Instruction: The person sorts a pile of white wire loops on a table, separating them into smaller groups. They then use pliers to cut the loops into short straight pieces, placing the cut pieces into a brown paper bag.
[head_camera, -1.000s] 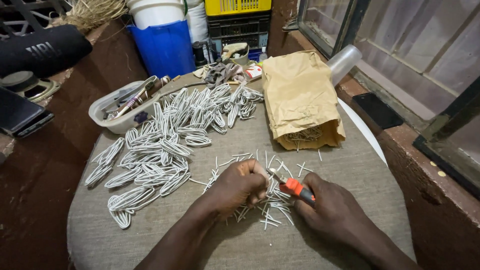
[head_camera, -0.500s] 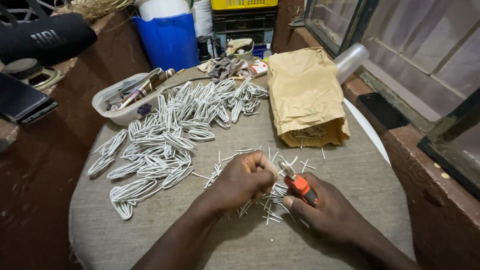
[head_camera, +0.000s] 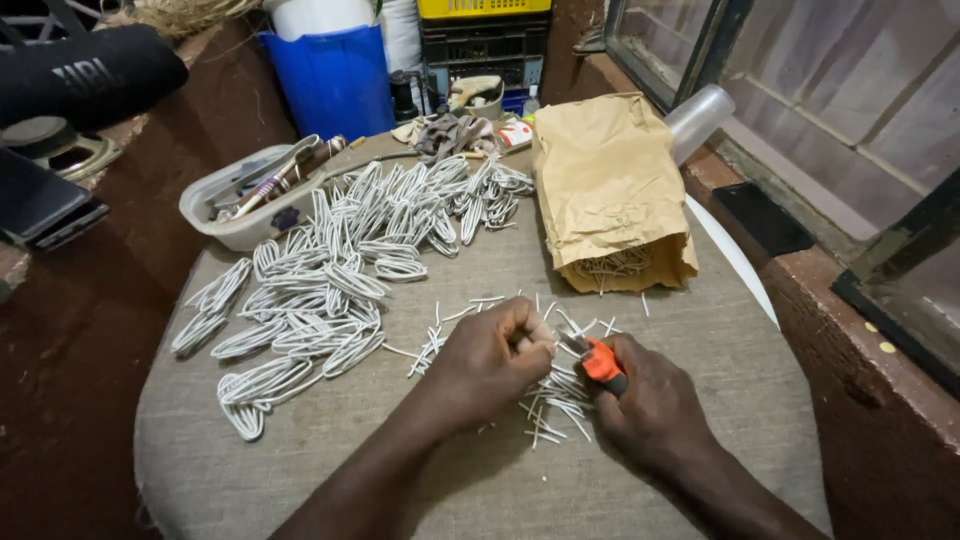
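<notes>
Two hands meet over cut white wire pieces (head_camera: 555, 395) near the round table's (head_camera: 480, 480) front edge. The left hand (head_camera: 490, 360) pinches one piece steady; the right hand (head_camera: 650, 405) is clamped on orange-handled cutters (head_camera: 598, 362), jaws at it.

Two hands worked beside one brown paper bag (head_camera: 606, 190). One orange-handled cutter (head_camera: 598, 362) lay near it. Left of the bag sat one white tub (head_camera: 236, 205), one blue bin (head_camera: 335, 80), and looped wire bundles (head_camera: 330, 270) too many to count.

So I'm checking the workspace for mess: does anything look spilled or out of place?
Yes: the brown paper bag lies on its side, short white wire pieces spilling from its open mouth. More lie scattered under the left hand and right hand.
</notes>
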